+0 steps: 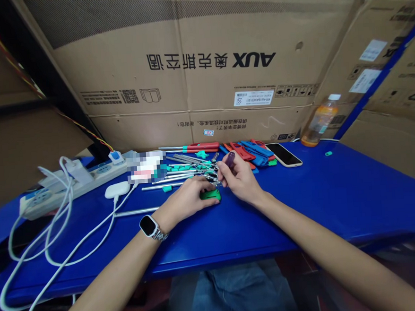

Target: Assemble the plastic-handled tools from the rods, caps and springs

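Note:
My left hand (191,198) is closed on a green plastic piece (212,195), pressing it close to the blue tabletop. In my right hand (240,179) is a tool with a dark purple handle (230,159), which looks like a screwdriver; its tip points down toward the green piece and is hard to make out. Just beyond both hands lie metal rods (175,178) and several small green plastic parts (183,167). Red plastic pieces (241,154) and blue plastic pieces (259,152) are heaped behind my right hand.
A phone (284,154) lies to the right, with an orange drink bottle (320,121) farther back. White cables (70,222) and a power strip (102,170) occupy the left side. A large cardboard sheet (115,62) stands behind the blue table (320,195).

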`<act>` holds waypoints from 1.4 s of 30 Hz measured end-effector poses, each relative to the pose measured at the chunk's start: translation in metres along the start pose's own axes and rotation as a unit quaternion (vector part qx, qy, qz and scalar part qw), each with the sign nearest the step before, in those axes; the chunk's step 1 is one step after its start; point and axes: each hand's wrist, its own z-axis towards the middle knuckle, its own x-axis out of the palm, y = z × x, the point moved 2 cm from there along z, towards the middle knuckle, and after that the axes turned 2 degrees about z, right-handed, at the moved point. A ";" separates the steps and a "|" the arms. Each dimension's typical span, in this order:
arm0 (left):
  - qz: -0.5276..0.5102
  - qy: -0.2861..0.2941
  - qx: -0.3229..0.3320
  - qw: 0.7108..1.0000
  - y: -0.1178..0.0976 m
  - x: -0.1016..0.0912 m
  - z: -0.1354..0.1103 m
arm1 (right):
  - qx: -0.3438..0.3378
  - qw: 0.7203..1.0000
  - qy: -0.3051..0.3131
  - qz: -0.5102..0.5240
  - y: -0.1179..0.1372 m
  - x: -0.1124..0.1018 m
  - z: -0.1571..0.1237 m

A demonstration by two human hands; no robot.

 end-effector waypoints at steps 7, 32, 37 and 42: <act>0.003 -0.003 0.005 1.000 0.003 0.002 -0.001 | -0.001 1.000 0.014 -0.007 0.001 0.002 0.000; -0.020 0.001 0.002 1.000 -0.002 -0.002 -0.003 | -0.005 0.994 0.048 -0.103 0.001 0.003 0.002; -0.079 -0.180 0.026 0.980 -0.014 -0.032 0.000 | 0.009 0.995 0.055 -0.085 0.001 0.005 0.004; -0.176 -0.241 -0.003 0.954 -0.025 -0.044 0.031 | 0.020 0.995 0.057 -0.075 -0.003 0.007 0.007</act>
